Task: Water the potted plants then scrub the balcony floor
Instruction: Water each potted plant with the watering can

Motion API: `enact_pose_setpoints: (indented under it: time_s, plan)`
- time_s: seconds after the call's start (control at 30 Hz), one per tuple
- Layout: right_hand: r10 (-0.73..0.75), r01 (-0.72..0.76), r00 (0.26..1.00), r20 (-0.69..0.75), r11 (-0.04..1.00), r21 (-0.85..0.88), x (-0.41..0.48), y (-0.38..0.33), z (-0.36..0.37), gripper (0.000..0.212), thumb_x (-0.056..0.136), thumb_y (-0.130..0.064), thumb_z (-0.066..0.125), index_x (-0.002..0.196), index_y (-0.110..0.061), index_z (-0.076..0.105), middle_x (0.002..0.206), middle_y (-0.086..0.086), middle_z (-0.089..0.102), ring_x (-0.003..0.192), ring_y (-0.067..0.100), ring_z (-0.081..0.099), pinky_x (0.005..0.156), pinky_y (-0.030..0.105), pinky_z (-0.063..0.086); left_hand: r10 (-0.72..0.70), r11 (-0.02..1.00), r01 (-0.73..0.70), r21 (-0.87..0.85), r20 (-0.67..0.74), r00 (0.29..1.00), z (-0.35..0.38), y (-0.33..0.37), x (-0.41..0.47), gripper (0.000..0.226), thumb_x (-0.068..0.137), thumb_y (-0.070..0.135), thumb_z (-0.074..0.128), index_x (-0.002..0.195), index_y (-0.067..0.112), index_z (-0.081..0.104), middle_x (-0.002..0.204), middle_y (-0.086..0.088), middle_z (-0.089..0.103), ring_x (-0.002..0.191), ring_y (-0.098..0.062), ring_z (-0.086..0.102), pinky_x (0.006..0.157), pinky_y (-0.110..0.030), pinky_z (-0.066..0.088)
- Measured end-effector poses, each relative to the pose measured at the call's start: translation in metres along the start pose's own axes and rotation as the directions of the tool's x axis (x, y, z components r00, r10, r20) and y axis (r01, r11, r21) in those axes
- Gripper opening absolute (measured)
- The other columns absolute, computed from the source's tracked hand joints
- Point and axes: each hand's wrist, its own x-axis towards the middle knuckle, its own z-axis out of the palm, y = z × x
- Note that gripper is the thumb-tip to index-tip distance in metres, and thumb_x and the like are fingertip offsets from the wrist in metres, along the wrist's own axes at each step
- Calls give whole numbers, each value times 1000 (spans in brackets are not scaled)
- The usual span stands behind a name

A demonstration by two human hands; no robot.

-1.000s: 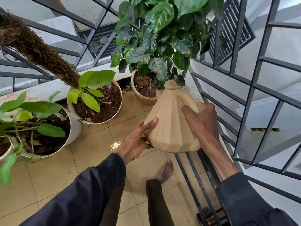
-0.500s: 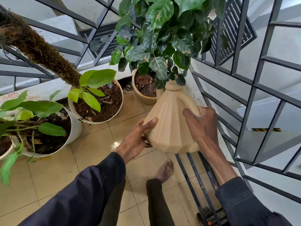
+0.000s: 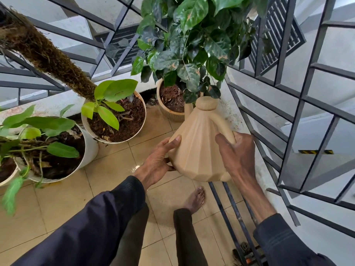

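Note:
I hold a beige faceted watering can (image 3: pixel 196 150) tilted away from me, its spout end hidden among the leaves of the dark-leaved plant (image 3: pixel 192 45) in the ribbed beige pot (image 3: pixel 169 114). My right hand (image 3: pixel 238 154) grips the can's handle at its right side. My left hand (image 3: pixel 155 162) cups the can's lower left side, thumb lying along the wall and fingers curled under the base. No water stream is visible.
A white pot (image 3: pixel 143 120) with a light-green plant and a leaning moss pole (image 3: pixel 48 54) stands to the left, with another white pot (image 3: pixel 90 150) nearer. Grey metal railing (image 3: pixel 288 112) encloses the right and back. My bare foot (image 3: pixel 196 198) stands on the beige tiles (image 3: pixel 115 179), which show a wet patch (image 3: pixel 136 167).
The watering can and both hands have sunk slightly. Both holds on it are the same.

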Motion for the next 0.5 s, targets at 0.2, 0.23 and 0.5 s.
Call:
enact_pose_setpoints:
  time_s: [0.2,0.23,0.5]
  plan:
    - [-15,14,999,31,999,41,-13,7,6,40,93,2,65,61,-18,53,43,-24,53,42,-3,52,43,7,38,27,1000,-27,0,-16,1000,-15,-4,4,86,72,45,92,146,24,55,143,-2,61,127,-34,56,91,-57,58]
    - [-24,22,999,33,999,45,-14,10,7,37,93,2,66,63,-17,55,45,-23,55,43,-4,53,45,8,39,30,1000,-30,-10,-21,999,-16,-4,4,95,67,46,95,149,24,52,146,-1,58,128,-33,55,93,-57,57]
    - [-68,66,997,30,995,69,-31,18,15,9,96,1,68,87,3,70,62,-15,68,58,-6,66,50,9,48,96,994,-98,-41,-53,994,-28,-3,-8,68,80,35,86,142,27,59,135,6,67,129,-25,56,108,-57,47]
